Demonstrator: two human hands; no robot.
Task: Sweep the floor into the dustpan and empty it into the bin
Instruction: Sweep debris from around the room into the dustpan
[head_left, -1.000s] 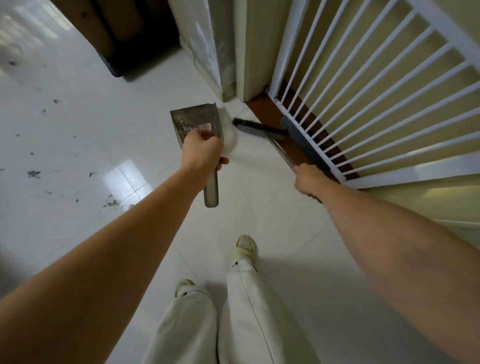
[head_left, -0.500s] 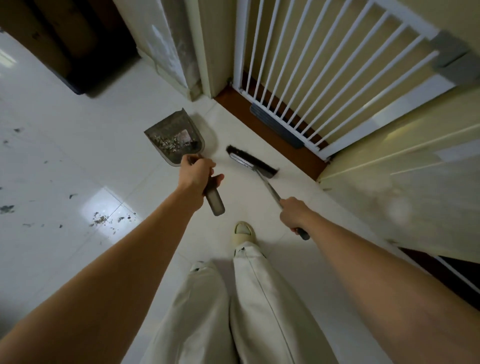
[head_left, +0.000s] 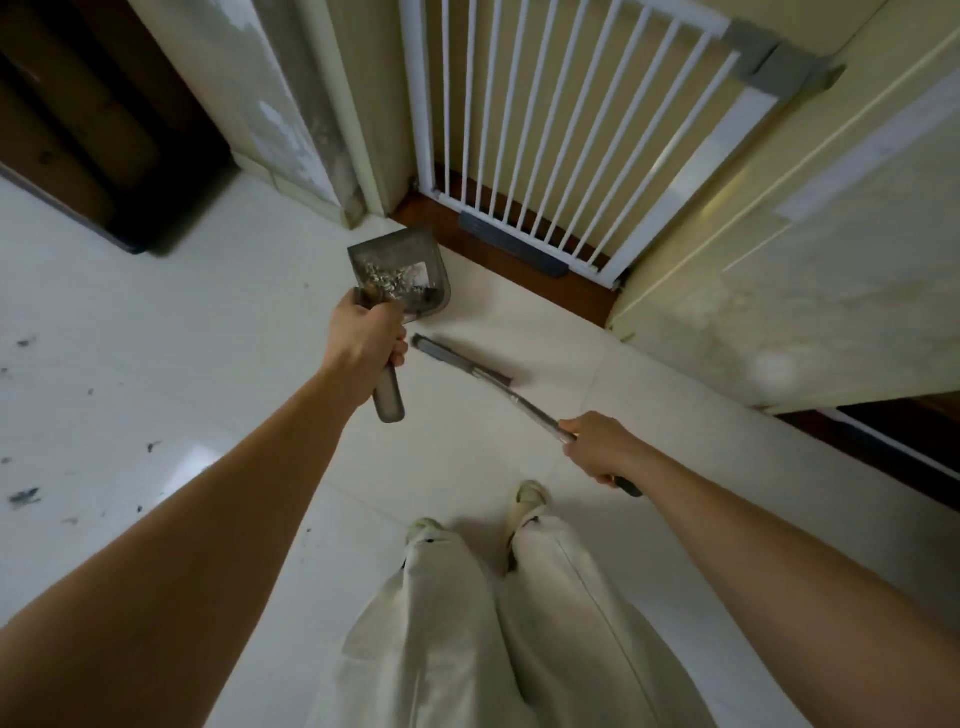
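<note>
**Dustpan loaded and held; brush low beside it**

Left hand (head_left: 363, 338): fingers curled tight round the handle of the grey metal dustpan (head_left: 400, 265), gripping it near the pan end, with the free end of the handle sticking out below the fist. The pan points away from the person toward the white barred safety gate (head_left: 545, 130). A small heap of pale debris (head_left: 387, 278) lies at the rear of the pan, just ahead of the knuckles.

Right hand (head_left: 602, 449): fingers wrapped round the thin metal handle of the dark long-headed brush (head_left: 460, 358), clamped near its black end grip. The brush head lies low over the glossy white tiled floor (head_left: 156, 364), just right of the dustpan handle and apart from it; contact with the tiles cannot be told.

Surroundings: dark specks (head_left: 23, 496) are scattered on the floor at the left. 2 legs in cream trousers (head_left: 493, 623) stand below the hands. A dark brown threshold strip (head_left: 519, 270) runs under the gate.
</note>
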